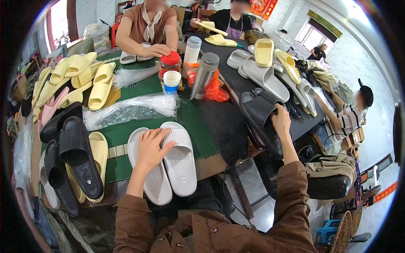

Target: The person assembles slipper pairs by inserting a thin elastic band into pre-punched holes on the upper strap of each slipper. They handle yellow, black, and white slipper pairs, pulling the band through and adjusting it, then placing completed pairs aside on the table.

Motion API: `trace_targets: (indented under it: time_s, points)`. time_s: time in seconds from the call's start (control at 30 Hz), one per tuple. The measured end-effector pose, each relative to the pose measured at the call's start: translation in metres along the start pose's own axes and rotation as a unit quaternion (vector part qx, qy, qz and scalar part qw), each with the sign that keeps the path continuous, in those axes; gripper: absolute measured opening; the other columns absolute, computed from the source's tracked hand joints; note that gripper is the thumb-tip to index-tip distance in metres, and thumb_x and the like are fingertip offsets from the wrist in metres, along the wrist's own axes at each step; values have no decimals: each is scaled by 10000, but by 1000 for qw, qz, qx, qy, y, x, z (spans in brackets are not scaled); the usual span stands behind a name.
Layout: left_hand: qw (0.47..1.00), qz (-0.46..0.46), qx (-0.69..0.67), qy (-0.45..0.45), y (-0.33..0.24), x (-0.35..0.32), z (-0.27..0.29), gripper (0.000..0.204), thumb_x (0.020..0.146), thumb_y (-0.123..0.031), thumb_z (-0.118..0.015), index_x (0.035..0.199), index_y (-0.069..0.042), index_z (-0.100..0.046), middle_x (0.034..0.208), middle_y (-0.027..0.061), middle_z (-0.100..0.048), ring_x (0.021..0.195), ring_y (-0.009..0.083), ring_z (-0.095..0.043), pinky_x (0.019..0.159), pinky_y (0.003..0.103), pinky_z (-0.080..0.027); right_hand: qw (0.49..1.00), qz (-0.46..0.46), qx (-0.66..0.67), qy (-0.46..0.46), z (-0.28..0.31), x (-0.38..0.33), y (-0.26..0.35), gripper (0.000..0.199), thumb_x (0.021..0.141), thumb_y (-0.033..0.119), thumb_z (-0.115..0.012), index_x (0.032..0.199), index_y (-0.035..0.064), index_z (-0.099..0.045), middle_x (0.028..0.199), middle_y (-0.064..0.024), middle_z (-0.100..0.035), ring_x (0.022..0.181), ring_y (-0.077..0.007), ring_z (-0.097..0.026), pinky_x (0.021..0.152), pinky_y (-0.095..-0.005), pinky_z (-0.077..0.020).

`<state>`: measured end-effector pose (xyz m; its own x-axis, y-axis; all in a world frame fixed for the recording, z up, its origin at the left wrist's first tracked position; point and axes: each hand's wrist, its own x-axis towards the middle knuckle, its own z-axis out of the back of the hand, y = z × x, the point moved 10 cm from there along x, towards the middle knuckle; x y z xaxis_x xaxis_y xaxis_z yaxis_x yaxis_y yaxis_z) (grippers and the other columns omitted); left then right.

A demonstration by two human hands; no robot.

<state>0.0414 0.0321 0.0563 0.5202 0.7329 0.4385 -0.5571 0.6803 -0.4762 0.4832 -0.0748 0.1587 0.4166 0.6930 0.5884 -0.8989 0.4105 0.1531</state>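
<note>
A pair of light grey slide slippers, a left one (157, 185) and a right one (182, 168), lies side by side at the table's near edge, toes pointing away from me. Across their straps rests my left hand (149, 145), its fingers spread. Out to the right, my right hand (281, 120) is closed on the edge of a black slipper (258, 110) on the dark table. Other dark slippers lie partly hidden beneath and beside it. My right fingertips are partly out of sight behind the slipper.
Yellow slippers (80, 65) and black slippers (80, 156) are heaped at left. Behind the grey pair lie clear plastic strips (130, 111), a paper cup (171, 82), a red-lidded jar (169, 63) and a steel tumbler (206, 71). Grey slippers (265, 78) cover the right table. Co-workers sit around.
</note>
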Motion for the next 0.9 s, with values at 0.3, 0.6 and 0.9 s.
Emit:
trace_targets:
  time_s: [0.3, 0.6, 0.9]
  points:
    - [1000, -2, -7, -1, -4, 2, -3, 508, 869, -460, -600, 1230, -104, -619, 1228, 120, -594, 1148, 300, -500, 992, 430, -338, 993, 26, 106, 46, -26, 1, -33, 359, 830, 127, -623, 1171, 31, -564, 989, -154, -621, 931, -310, -615, 810, -416, -464]
    - [1000, 4, 1, -3, 1, -1, -1, 503, 875, -461, -586, 1235, -111, -617, 1236, 126, -589, 1158, 307, -497, 1003, 435, -332, 876, -85, 467, 87, 18, -42, -56, 389, 875, -38, -478, 1257, 28, -451, 1372, -111, -439, 1115, -170, -563, 936, -290, -435]
    - [1000, 2, 4, -7, -2, 1, 0, 488, 874, -453, -597, 1223, -112, -623, 1228, 115, -595, 1150, 298, -501, 997, 431, -333, 885, -26, 464, -5, 72, -59, -40, 188, 938, -21, -475, 1116, -38, -532, 1353, -169, -478, 1249, -250, -504, 1064, -362, -393]
